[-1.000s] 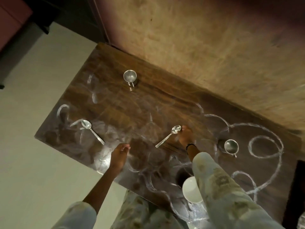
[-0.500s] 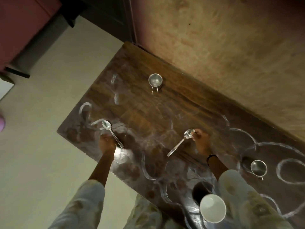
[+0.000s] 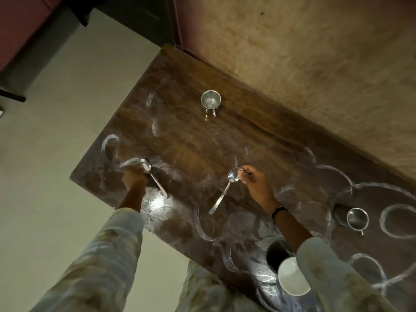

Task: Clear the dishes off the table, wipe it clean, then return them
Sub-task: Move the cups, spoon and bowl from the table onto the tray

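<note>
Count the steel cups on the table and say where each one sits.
2. One steel cup stands at the far side near the wall; the other steel cup stands right of the right arm. None seems hidden.

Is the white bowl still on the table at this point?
Yes, the white bowl sits on the table near its front edge, beside the right sleeve.

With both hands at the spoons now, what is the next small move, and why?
Probably lift both spoons off the table. The right hand pinches the bowl end of the middle steel spoon, and the left hand is at the left steel spoon, though its grip is hard to see. The dark wooden table carries white smears that need wiping.
</note>
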The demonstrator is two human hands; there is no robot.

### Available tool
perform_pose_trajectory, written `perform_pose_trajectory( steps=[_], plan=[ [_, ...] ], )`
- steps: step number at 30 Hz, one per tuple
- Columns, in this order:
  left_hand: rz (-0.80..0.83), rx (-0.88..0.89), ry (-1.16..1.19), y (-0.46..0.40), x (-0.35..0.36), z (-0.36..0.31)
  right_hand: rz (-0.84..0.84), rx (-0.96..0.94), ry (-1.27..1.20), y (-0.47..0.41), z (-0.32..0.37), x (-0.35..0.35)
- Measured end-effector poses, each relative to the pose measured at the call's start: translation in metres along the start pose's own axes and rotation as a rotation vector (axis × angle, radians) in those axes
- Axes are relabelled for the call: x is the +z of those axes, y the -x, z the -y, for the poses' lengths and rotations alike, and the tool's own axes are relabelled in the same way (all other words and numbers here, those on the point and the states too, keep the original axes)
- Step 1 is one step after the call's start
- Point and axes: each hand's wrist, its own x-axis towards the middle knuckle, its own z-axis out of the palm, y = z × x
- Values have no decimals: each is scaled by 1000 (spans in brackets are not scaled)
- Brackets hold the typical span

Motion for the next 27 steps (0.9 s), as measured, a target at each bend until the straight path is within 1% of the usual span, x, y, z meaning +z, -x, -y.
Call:
perform_pose_trajectory(
  steps=[2, 5, 8, 10, 13, 19, 23, 27],
  plan=[
    [27, 100, -39, 10, -4, -4, 20, -1, -15, 5, 6, 0],
    [49, 272, -4, 52, -10, -12, 32, 21, -109, 19, 23, -5],
    [80, 399, 143, 124, -14, -24, 67, 34, -254, 47, 60, -19],
    [162, 476, 271, 163, -11, -24, 66, -12, -326, 66, 82, -29],
    [290, 545, 422, 210, -8, -21, -6, -113, -369, 96, 109, -49],
    [493, 714, 487, 301, -18, -24, -217, -278, -318, 155, 133, -90],
    [503, 812, 480, 364, -27, -17, -323, -415, -133, 194, 128, -121],
    [590, 816, 518, 424, -27, 0, -416, -473, -78, 238, 118, -149]
  ],
)
